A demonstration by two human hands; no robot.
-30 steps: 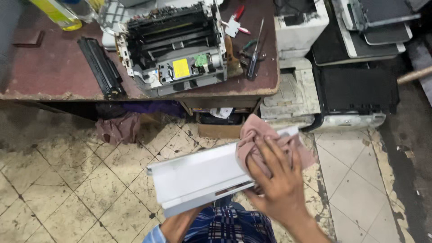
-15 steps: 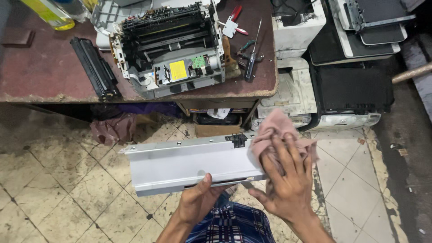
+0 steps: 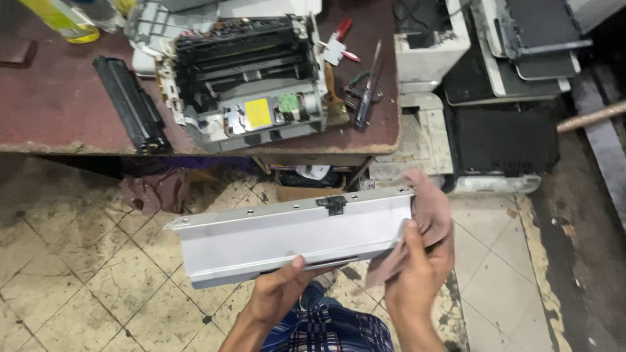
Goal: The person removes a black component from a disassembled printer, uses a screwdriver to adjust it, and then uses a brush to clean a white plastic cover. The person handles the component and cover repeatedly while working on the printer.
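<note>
The left hand gripped the grey panel from below, fingers curled under it; the right hand, at three o'clock, pinched a pink cloth against the panel's end.

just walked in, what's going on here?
A person holds a long grey printer panel over the tiled floor. The left hand supports its lower edge from beneath. The right hand presses a pinkish cloth against the panel's right end. On the worn table above sit an opened printer chassis, a black toner cartridge and some hand tools.
</note>
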